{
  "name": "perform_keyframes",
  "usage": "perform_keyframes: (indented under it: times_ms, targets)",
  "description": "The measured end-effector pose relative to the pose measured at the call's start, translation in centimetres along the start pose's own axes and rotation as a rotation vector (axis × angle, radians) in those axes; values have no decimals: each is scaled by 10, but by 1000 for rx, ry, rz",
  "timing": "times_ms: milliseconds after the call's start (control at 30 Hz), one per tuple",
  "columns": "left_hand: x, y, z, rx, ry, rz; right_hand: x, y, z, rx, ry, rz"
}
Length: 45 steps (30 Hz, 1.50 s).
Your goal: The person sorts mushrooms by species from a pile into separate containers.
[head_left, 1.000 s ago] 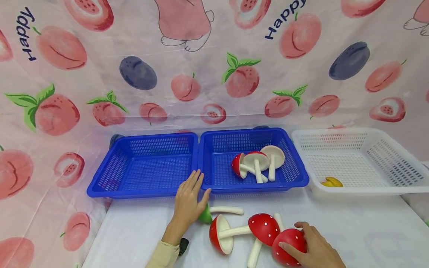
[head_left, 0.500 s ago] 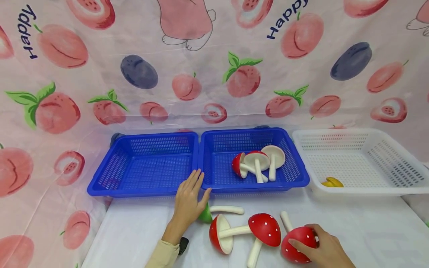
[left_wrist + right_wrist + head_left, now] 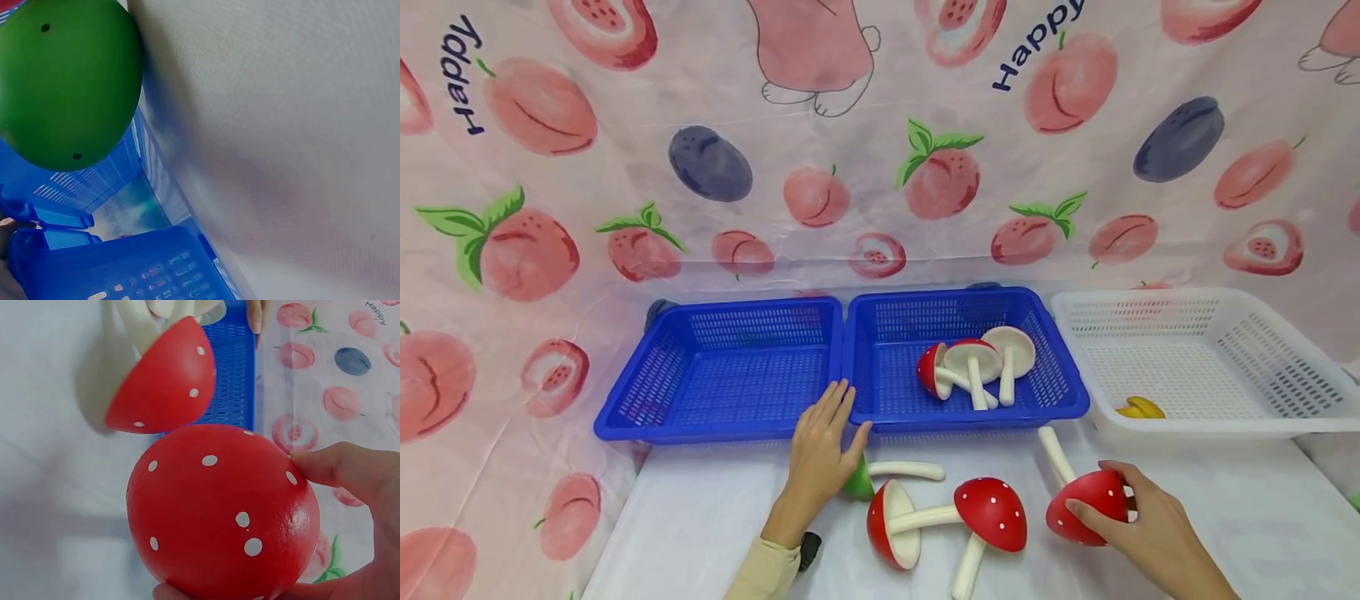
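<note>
Fruit-printed cloth (image 3: 700, 83) forms the background behind a white table (image 3: 1232, 492). Three baskets stand in a row: left blue basket (image 3: 700, 435), middle blue basket (image 3: 970, 421) and white basket (image 3: 1225, 427). Seven mushrooms are visible: three basket mushrooms (image 3: 973, 358) inside the middle blue basket, one tipped red mushroom (image 3: 882, 533) and one cap-up red mushroom (image 3: 992, 510) on the table, one green mushroom (image 3: 860, 483) and one held red mushroom (image 3: 1086, 508). One yellow object (image 3: 1142, 407) lies in the white basket.

The held red mushroom has a glossy domed cap with white spots; its pale stem slants toward the middle blue basket, the tip near the front rim. Right hand (image 3: 1153, 525): thumb and fingers curved round this cap, on the table's right side. Left hand (image 3: 822, 450): fingers straight, thumb apart, fingertips at the blue baskets' neighbouring rims; its contact with the green mushroom cannot be determined. White surface separates the held cap from the cap-up red mushroom.
</note>
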<state>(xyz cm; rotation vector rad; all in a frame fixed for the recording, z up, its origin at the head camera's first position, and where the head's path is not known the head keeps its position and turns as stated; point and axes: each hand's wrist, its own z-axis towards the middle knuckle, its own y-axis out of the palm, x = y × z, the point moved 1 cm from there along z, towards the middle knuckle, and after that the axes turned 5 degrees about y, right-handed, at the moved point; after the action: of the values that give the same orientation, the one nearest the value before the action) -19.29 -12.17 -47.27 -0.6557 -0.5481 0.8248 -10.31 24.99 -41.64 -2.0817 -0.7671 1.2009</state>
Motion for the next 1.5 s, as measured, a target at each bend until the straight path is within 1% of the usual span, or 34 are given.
perform_keyframes:
  times_ms: [200,433,600,833,933,1067,1300,1500]
  targets:
    - [0,-1,0,12,4,0,-15,-5,2,31,-49,0]
    - [-1,0,-1,13,13,9,-27,-13,-1,33,-77,0]
    - [0,0,0,12,14,13,-31,-20,-5,42,-93,-25]
    - [0,0,0,17,21,0,-32,-28,-15,32,-106,-48]
    - [0,0,0,16,16,-5,-34,-32,-20,52,-131,-51]
    - [-1,0,0,17,11,-7,-41,-35,-20,81,-174,-48]
    - [-2,0,0,14,11,0,-59,-32,-14,117,-274,-15]
    - [-2,0,-1,5,14,6,-74,-29,-5,128,-357,-10]
